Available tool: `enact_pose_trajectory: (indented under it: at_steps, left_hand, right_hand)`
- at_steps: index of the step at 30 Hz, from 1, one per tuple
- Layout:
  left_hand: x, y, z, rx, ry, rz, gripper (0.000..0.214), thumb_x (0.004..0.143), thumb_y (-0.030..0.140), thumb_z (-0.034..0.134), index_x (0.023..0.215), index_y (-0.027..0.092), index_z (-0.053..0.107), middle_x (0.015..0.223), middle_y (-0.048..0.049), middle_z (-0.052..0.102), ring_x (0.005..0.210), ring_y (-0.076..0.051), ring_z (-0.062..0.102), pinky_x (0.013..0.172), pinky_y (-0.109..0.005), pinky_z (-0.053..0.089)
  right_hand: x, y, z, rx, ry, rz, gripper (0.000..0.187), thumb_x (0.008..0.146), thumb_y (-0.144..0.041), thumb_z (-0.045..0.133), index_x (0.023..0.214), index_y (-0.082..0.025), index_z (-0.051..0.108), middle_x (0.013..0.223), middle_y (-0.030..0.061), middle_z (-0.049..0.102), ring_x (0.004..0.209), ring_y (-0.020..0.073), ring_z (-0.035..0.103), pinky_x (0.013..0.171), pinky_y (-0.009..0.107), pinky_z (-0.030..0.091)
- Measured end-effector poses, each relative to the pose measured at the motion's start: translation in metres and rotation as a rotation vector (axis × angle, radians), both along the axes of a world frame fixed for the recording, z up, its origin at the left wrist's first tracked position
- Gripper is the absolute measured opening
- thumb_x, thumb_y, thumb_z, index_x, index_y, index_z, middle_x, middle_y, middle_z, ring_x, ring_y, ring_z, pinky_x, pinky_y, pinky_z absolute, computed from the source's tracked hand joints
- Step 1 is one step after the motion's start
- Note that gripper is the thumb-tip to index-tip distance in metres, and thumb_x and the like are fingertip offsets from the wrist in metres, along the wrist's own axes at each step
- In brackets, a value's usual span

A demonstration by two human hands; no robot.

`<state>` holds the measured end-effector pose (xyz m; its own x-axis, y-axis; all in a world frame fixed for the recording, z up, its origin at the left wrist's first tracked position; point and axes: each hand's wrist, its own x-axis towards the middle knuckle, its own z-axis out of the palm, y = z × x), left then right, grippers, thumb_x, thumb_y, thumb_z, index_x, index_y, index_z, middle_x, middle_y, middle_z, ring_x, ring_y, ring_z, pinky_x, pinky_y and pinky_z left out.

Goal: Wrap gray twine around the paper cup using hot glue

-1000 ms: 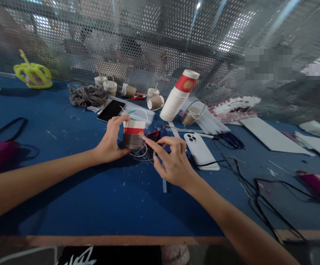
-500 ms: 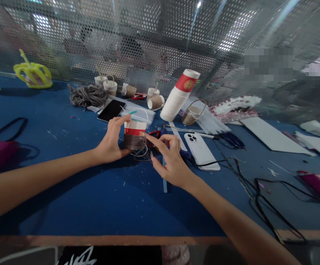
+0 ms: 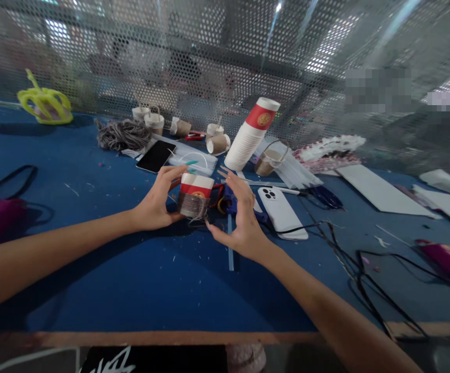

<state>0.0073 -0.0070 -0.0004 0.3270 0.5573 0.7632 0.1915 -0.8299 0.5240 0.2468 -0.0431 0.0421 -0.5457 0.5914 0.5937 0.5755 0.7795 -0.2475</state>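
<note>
A short red-and-white paper cup (image 3: pixel 197 185) has brown twine (image 3: pixel 190 205) wound around its lower part, with loose strands at the bottom right. My left hand (image 3: pixel 158 201) grips this cup from the left, fingers near its rim and thumb low at its base. On the other side, my right hand (image 3: pixel 241 217) is curved and spread, fingers apart from the cup; its thumb tip is close to the cup's lower right, and whether it touches I cannot tell. Just behind the right fingers lies a blue glue gun (image 3: pixel 230 201), partly hidden.
A leaning stack of paper cups (image 3: pixel 244 142) stands behind, near small twine-wrapped cups (image 3: pixel 270 161), grey yarn (image 3: pixel 124 135) and a black phone (image 3: pixel 156 156). To the right lie a white phone (image 3: pixel 285 215), black cable (image 3: pixel 359 259) and white board (image 3: pixel 383 191).
The cup has shifted slightly right and turned, tilting a little. My right hand's fingers have opened and lifted away from the cup's twine. My left hand keeps its hold.
</note>
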Motion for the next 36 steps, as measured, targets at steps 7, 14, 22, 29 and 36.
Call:
enact_pose_trajectory:
  at_steps: [7,14,22,29,36]
  left_hand:
    - [-0.004,-0.003,0.006,0.039,0.120,0.044,0.087,0.071,0.023,0.077,0.146,0.027,0.034,0.128,-0.0122,0.042,0.123,-0.030,0.051,0.103,-0.051,0.055]
    - [-0.005,-0.004,0.009,0.093,0.164,0.064,0.083,0.071,0.023,0.071,0.146,0.024,0.034,0.125,-0.0126,0.047,0.118,-0.029,0.053,0.101,-0.051,0.054]
    - [-0.004,-0.003,0.009,0.122,0.159,0.097,0.081,0.069,0.024,0.071,0.143,0.022,0.037,0.123,-0.0121,0.050,0.114,-0.029,0.055,0.096,-0.047,0.055]
    - [-0.004,-0.005,0.009,0.106,0.154,0.095,0.082,0.070,0.022,0.071,0.144,0.022,0.036,0.123,-0.0118,0.050,0.115,-0.028,0.055,0.097,-0.047,0.055]
    - [-0.004,-0.005,0.010,0.118,0.160,0.114,0.081,0.071,0.025,0.073,0.143,0.022,0.036,0.122,-0.0122,0.050,0.114,-0.028,0.056,0.096,-0.047,0.055]
  right_hand:
    - [-0.002,-0.004,0.000,-0.171,0.020,0.163,0.091,0.085,-0.021,0.058,0.157,-0.027,0.001,0.164,0.0131,0.024,0.151,0.0324,0.028,0.121,0.059,0.029]
    - [0.001,-0.008,0.003,0.288,-0.130,0.166,0.066,0.082,-0.017,0.063,0.140,-0.025,0.034,0.141,0.0077,0.061,0.140,0.0317,0.040,0.118,0.072,0.018]
    - [0.002,-0.011,0.009,0.480,-0.222,0.142,0.021,0.084,-0.021,0.058,0.104,-0.027,0.054,0.119,-0.0051,0.075,0.124,0.0263,0.051,0.119,0.065,0.019]
    - [0.005,-0.010,0.013,0.491,-0.179,0.140,0.024,0.082,-0.018,0.058,0.105,-0.023,0.056,0.116,0.0000,0.076,0.113,0.0253,0.054,0.116,0.059,0.030]
    - [0.005,-0.010,0.012,0.495,-0.192,0.109,0.045,0.080,-0.015,0.058,0.124,-0.024,0.054,0.117,-0.0003,0.075,0.108,0.0245,0.056,0.114,0.058,0.033]
